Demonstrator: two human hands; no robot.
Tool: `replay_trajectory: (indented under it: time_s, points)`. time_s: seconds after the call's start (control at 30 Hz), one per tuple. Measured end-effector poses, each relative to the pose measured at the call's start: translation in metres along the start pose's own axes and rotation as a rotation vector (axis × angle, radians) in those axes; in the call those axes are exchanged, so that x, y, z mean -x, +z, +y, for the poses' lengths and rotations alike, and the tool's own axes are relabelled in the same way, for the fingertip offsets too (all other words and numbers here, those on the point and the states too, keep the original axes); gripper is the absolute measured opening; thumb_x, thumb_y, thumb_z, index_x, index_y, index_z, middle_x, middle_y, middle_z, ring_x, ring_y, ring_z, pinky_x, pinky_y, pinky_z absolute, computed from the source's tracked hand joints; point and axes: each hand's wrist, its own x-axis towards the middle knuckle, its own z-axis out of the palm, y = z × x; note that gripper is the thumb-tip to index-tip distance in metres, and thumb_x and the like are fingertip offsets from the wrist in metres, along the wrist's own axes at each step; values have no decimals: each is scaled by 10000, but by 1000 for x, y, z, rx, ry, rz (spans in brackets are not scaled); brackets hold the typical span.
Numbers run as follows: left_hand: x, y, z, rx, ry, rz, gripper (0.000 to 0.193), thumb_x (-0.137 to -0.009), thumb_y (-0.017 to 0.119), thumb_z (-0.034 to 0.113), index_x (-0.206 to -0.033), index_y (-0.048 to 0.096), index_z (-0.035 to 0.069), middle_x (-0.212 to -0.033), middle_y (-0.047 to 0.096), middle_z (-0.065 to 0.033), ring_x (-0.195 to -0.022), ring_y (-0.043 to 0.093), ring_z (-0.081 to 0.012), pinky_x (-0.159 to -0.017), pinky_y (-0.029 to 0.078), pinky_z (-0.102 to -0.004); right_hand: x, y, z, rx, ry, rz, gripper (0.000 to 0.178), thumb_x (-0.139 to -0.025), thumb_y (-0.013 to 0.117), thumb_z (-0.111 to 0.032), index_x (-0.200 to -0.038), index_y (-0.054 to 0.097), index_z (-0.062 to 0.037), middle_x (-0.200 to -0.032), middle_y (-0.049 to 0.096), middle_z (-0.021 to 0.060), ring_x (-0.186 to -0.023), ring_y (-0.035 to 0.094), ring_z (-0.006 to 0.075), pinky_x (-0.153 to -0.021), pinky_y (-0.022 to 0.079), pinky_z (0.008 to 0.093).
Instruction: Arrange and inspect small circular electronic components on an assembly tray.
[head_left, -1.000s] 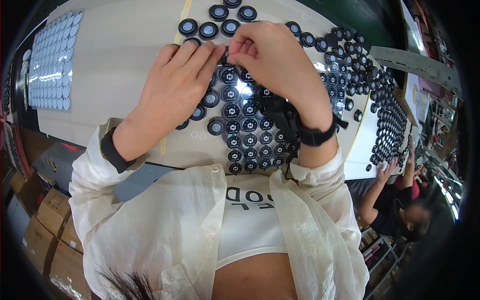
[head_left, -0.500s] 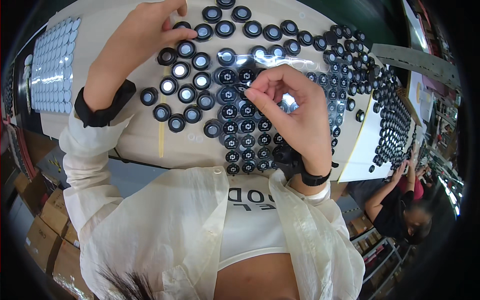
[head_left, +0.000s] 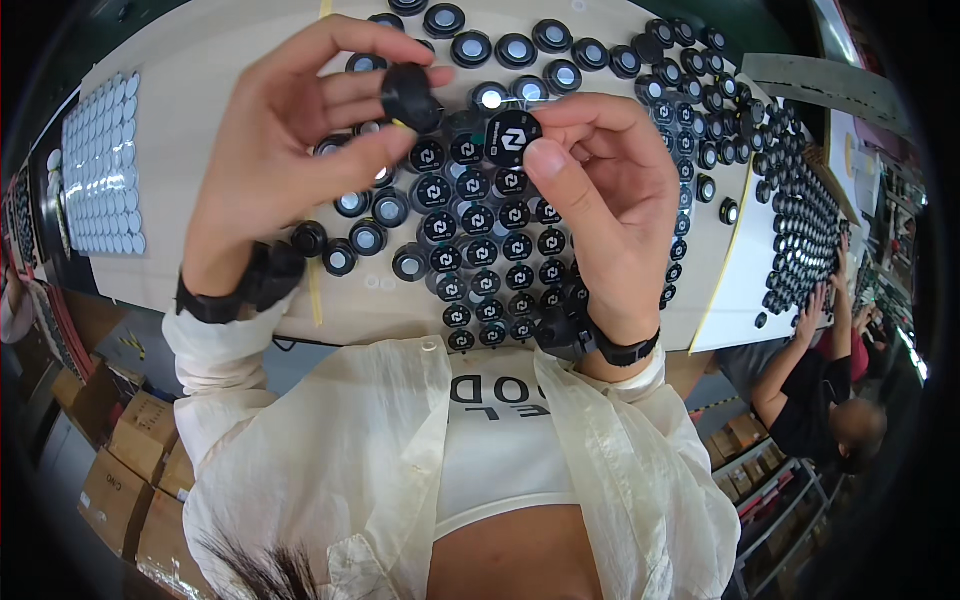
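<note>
My left hand holds a black round knob-like part between thumb and fingers, tilted on its side above the table. Close by on the right, my right hand pinches a round black label with a white mark at its edge. A small gap separates the part from the label. Below them lies a clear sheet carrying rows of similar black labels. Several black round parts with pale centres stand to the left of the sheet, some hidden behind my left hand.
Sheets of white round discs lie at the far left. More black parts run along the back, and many crowd a white board at the right. A metal bar juts in there. Another person's hands work beside the board.
My left hand has taken a black part from the far left group and brought it right and nearer. The label in my right hand is now lifted and faces up.
</note>
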Motion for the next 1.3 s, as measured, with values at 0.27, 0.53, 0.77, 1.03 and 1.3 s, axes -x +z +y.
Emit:
replay_trajectory:
  time_s: [0.27,0.53,0.77,1.03,1.3]
  points:
    - [-8,38,-18,184,186,-5,497,-797,731,-47,-1240,506,-45,-1394,469,-205,-1287,543,-308,-1057,470,-404,0,-2,-2,-86,-28,33,240,-893,673,44,-1121,600,48,-979,662,87,-889,627,99,-847,522,262]
    - [-9,42,-23,23,261,84,467,-788,756,-94,-1219,577,-73,-1183,661,-173,-1027,666,-204,-899,548,-319,0,-4,-2,-24,-29,90,238,-880,689,49,-1109,625,57,-959,677,80,-883,639,104,-835,530,259]
    - [-7,51,-16,40,130,122,493,-788,726,-145,-1241,538,-98,-1194,640,-191,-1051,682,-215,-869,574,-279,-1,-7,-2,115,-48,80,239,-887,707,-11,-1113,638,23,-940,699,72,-851,636,87,-746,501,202]
    - [-4,56,-15,-31,167,186,432,-811,707,-143,-1212,552,-107,-1185,642,-206,-966,713,-211,-826,588,-262,-1,-7,-2,145,-39,79,233,-881,709,-1,-1105,649,20,-928,708,68,-849,648,89,-753,504,200]
    - [-4,59,-13,-40,148,195,416,-816,697,-144,-1209,562,-111,-1174,654,-198,-976,712,-217,-823,587,-259,-1,-10,-1,162,-46,70,230,-880,709,4,-1104,656,16,-913,712,63,-830,647,80,-725,502,190]
